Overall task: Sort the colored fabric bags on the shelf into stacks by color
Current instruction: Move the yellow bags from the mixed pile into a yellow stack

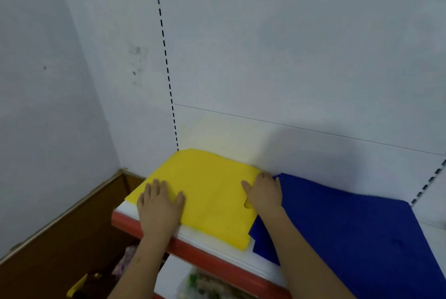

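A yellow fabric bag (207,192) lies flat at the left end of the white shelf (217,248). My left hand (159,204) presses flat on its left front part, fingers straight and spread. My right hand (264,192) lies flat on the bag's right edge, fingers pointing toward the back wall. To the right, a blue fabric bag (350,231) is spread over the shelf, its left edge touching the yellow one. I cannot tell how many bags lie under either top piece.
The shelf has a red front strip (198,254) and a white back panel with a slotted upright (166,69). A lower shelf with packaged goods (205,284) shows beneath. Brown floor (60,250) and a white side wall are at the left.
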{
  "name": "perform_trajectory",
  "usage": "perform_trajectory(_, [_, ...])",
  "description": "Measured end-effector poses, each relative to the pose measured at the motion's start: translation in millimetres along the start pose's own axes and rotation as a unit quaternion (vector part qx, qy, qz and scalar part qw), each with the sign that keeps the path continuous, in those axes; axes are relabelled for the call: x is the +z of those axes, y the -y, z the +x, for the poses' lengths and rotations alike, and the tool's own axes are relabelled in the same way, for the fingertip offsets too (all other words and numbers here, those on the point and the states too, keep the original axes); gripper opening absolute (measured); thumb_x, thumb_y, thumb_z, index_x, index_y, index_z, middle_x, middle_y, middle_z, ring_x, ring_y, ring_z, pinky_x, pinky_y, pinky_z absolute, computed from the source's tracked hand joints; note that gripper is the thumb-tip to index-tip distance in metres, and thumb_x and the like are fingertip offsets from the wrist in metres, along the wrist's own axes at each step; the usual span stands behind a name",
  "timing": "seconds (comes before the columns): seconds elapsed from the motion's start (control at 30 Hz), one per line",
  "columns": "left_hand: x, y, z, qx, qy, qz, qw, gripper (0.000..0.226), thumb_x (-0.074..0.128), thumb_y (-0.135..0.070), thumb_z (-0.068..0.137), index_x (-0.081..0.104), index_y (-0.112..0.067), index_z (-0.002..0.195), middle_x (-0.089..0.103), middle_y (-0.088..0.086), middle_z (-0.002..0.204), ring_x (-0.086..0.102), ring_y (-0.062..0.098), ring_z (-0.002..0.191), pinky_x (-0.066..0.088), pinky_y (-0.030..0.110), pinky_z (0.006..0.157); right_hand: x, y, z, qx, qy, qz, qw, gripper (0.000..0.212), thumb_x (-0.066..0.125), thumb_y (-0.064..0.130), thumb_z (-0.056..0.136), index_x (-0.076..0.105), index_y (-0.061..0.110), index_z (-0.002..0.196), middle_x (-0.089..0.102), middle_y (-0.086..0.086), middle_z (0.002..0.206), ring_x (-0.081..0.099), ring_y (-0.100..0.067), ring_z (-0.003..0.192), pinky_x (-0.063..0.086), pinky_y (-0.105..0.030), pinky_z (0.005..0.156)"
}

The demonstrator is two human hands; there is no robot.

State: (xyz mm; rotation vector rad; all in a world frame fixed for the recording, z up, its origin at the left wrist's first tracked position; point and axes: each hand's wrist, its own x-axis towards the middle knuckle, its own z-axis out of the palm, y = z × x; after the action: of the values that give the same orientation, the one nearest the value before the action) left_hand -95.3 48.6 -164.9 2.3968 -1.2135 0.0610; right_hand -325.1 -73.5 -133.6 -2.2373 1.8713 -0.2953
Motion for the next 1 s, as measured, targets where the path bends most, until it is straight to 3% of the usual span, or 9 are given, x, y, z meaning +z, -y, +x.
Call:
perform_trajectory(0.1, [7,2,3,0.015,-0.026,0.006,1.0,0.06,0.047,-0.051,0.097,0.05,-0.013,0.143,0.037,0.003,0.157,0.026,0.024,0.148,0.021,0.044,0.116,-1,-3,8,-0.005,-0.016,-0.02,1.0,0.068,0.033,0.061,0.099,0.053,0.003,0.131,0.059,-0.012,0.129,0.054,-0.024,0.12,0.034,-0.037,0.11])
perform_trajectory(0.17, [11,3,1,0.033,-0.055,-0.012,0.998,0.046,0.052,-0.044,0.097,0.064,-0.014,0.13,0.05,0.004,0.148,0.034,0.027,0.144,0.027,0.047,0.11,-6,-4,7,-0.01,-0.014,-0.001,1.0,0.049,0.04,0.054,0.1,0.059,0.01,0.105,0.062,-0.006,0.106,0.059,-0.023,0.106,0.045,-0.033,0.085])
perform_trajectory(0.23, [13,4,2,0.059,-0.088,-0.009,0.994,0.04,0.051,-0.041,0.096,0.073,-0.015,0.117,0.06,0.005,0.138,0.039,0.031,0.141,0.029,0.049,0.108,-9,2,4,-0.019,-0.019,-0.006,1.0,0.035,0.041,0.043,0.103,0.054,0.014,0.089,0.057,-0.003,0.094,0.059,-0.021,0.1,0.037,-0.03,0.067])
perform_trajectory(0.43, [4,12,7,0.112,-0.06,0.015,0.992,0.026,0.06,-0.028,0.097,0.076,-0.011,0.108,0.058,0.014,0.139,0.03,0.037,0.145,-0.001,0.055,0.12,-14,15,-5,-0.101,-0.037,0.105,0.989,0.035,0.044,0.036,0.104,0.068,0.018,0.121,0.064,-0.008,0.121,0.056,-0.024,0.114,0.041,-0.034,0.091])
perform_trajectory(0.57, [-41,6,-6,0.044,0.024,-0.277,0.96,0.041,0.043,-0.033,0.105,0.052,-0.021,0.143,0.034,0.009,0.158,0.026,0.026,0.148,0.021,0.047,0.118,-39,22,-26,-0.067,-0.037,0.422,0.903,0.035,0.05,0.036,0.102,0.066,0.016,0.127,0.07,-0.004,0.111,0.063,-0.016,0.1,0.052,-0.034,0.09])
perform_trajectory(0.7, [-94,-6,-17,-0.02,0.081,-0.534,0.841,0.034,0.046,-0.033,0.105,0.056,-0.043,0.135,0.044,-0.014,0.147,0.039,0.008,0.134,0.031,0.036,0.111,-78,26,-42,0.017,0.061,0.672,0.738,0.041,0.068,0.025,0.092,0.06,0.02,0.132,0.07,-0.001,0.111,0.068,-0.014,0.094,0.057,-0.028,0.079])
perform_trajectory(0.8, [-111,-16,-13,-0.075,0.172,-0.673,0.715,0.033,0.05,-0.023,0.101,0.065,-0.032,0.128,0.06,-0.001,0.137,0.056,0.024,0.127,0.043,0.049,0.106,-107,12,-51,0.013,0.066,0.746,0.662,0.046,0.074,0.013,0.085,0.061,0.015,0.13,0.072,-0.007,0.107,0.07,-0.02,0.089,0.058,-0.033,0.074])
perform_trajectory(0.87, [-117,-29,-13,-0.09,0.207,-0.719,0.657,0.031,0.048,-0.03,0.101,0.068,-0.022,0.124,0.067,0.005,0.127,0.065,0.024,0.115,0.054,0.041,0.09,-127,-3,-59,0.008,0.053,0.78,0.624,0.046,0.073,0.011,0.084,0.062,0.012,0.129,0.07,-0.007,0.094,0.064,-0.018,0.073,0.056,-0.032,0.065])
perform_trajectory(1.0, [-113,-75,-29,-0.037,0.187,-0.666,0.721,0.03,0.055,-0.021,0.1,0.065,-0.026,0.128,0.069,0.003,0.122,0.07,0.019,0.104,0.059,0.035,0.073,-167,-59,-80,0.007,-0.053,0.796,0.603,0.03,0.067,0.018,0.092,0.066,0.006,0.12,0.068,-0.007,0.093,0.059,-0.013,0.065,0.056,-0.026,0.066])
